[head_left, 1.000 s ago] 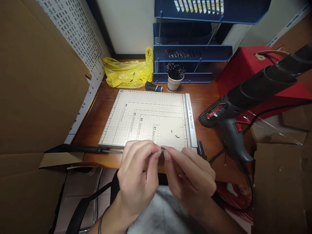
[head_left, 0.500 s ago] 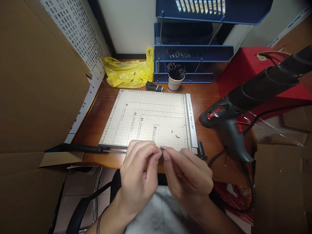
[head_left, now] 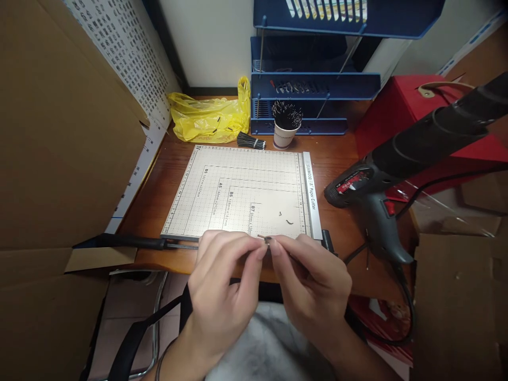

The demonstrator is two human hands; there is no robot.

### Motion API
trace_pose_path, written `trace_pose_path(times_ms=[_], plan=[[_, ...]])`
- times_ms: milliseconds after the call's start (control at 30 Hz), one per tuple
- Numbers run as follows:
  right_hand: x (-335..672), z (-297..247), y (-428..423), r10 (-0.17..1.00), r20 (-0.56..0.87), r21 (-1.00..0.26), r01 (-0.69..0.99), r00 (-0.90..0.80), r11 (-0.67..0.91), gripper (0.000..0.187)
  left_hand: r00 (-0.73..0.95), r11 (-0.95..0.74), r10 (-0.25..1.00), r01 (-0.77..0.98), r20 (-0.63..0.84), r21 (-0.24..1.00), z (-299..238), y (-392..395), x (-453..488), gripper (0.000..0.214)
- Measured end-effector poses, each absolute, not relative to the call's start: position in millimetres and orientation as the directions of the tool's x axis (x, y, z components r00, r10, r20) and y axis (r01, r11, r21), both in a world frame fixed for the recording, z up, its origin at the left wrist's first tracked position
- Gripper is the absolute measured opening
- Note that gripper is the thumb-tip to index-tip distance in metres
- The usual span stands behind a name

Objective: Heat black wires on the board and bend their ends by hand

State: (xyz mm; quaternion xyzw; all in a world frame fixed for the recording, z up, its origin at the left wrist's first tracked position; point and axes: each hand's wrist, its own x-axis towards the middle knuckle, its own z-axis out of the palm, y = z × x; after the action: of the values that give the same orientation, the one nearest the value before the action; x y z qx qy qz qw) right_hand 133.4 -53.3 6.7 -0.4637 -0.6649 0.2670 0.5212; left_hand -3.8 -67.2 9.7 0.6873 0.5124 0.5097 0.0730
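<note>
Both hands are up at the lower middle of the frame, fingertips nearly meeting. The left hand (head_left: 226, 288) and the right hand (head_left: 319, 286) each have thumb and index finger pinched on one tiny, thin dark strip (head_left: 268, 238), with a short pale metallic-looking bit poking out on its left. It's held just in front of the near edge of the cream gridded paper cutter board (head_left: 254, 177). Too small and half covered, so I can't tell what it is exactly.

Compared with half a second ago, not a huge change: the pinch has shifted slightly to the right, the right thumb tip is a bit higher, and the strip shows more of a bend between the fingers. The left knuckles have dropped a little too, so more of the "B7" print on the board shows.

Everything else is where it was. The small curved dark scrap (head_left: 289, 222) and an even smaller dark scrap (head_left: 280, 214) lie on the board, right of centre. Toward the top there's a crumpled yellow plastic bag (head_left: 210, 121), a bundle of thin black wire-like strands (head_left: 251, 141) and a white paper cup (head_left: 283, 138) packed with more strands. The dark grey pistol-shaped tool with a red trigger (head_left: 381, 217) hasn't budged, right side of the frame.
</note>
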Motion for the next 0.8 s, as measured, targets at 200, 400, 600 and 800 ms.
trace_pose_path(times_ms=[200, 400, 600, 800], plan=[[139.9, 15.3, -41.4, 0.986, -0.105, -0.986, -0.115, -0.13, -0.12, 0.023, -0.199, -0.381, 0.811, 0.535, 0.551, 0.754, 8.5, -68.2, -9.1, 0.026], [138.2, 15.6, -38.2, 0.96, -0.18, -0.953, -0.202, -0.215, -0.224, 0.024, -0.169, -0.244, 0.92, 0.461, 0.354, 0.853, 12.4, -64.8, -11.8, 0.019], [134.7, 18.3, -41.8, 0.979, -0.075, -0.987, -0.124, -0.191, -0.1, 0.02, -0.176, -0.069, 0.979, 0.198, 0.105, 0.978, 21.2, -57.0, -11.8, 0.01], [134.1, 13.0, -44.1, 0.978, 0.057, -0.998, -0.004, -0.201, 0.058, 0.019, -0.164, -0.072, 0.983, 0.078, 0.084, 0.994, 22.9, -52.2, -14.2, 0.009]])
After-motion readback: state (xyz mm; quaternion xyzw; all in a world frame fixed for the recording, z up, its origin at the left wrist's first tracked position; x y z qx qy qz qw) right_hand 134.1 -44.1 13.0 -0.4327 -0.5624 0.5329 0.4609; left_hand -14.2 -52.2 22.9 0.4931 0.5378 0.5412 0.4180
